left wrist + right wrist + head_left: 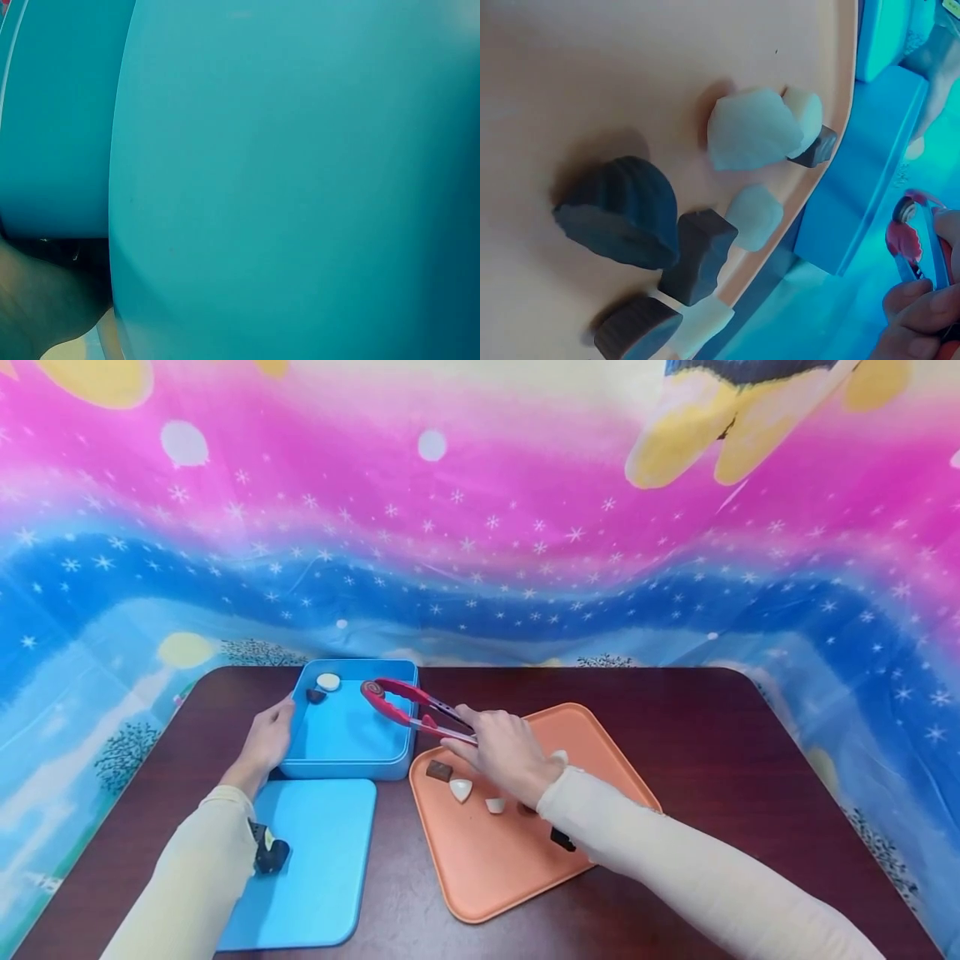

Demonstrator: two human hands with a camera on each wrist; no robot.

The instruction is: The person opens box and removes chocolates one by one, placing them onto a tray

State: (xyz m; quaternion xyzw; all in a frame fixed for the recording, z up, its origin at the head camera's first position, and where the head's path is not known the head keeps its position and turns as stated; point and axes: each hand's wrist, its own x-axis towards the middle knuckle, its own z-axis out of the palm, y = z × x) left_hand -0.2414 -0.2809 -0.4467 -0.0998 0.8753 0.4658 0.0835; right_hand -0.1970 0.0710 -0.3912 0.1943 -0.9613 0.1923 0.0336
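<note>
My right hand (513, 752) grips a pair of red-tipped tongs (393, 713). Pinched at their tips is a round brown chocolate (371, 688) with a swirl on its face, held above the blue box (345, 769). Inside the box, near its far left corner, lie a white oval piece (327, 682) and a dark brown piece (316, 697). My left hand (266, 739) rests against the box's left wall; some of its fingers are hidden. On an orange tray (487, 877) lie brown and white chocolate-like pieces, among them a brown block (439, 770) and a white pointed piece (461, 789).
A flat blue lid (322, 868) lies on the dark table (697, 752) in front of the box, partly under my left forearm. The tray stands right of the box, with my right forearm across it. A patterned cloth (487, 527) hangs behind the table.
</note>
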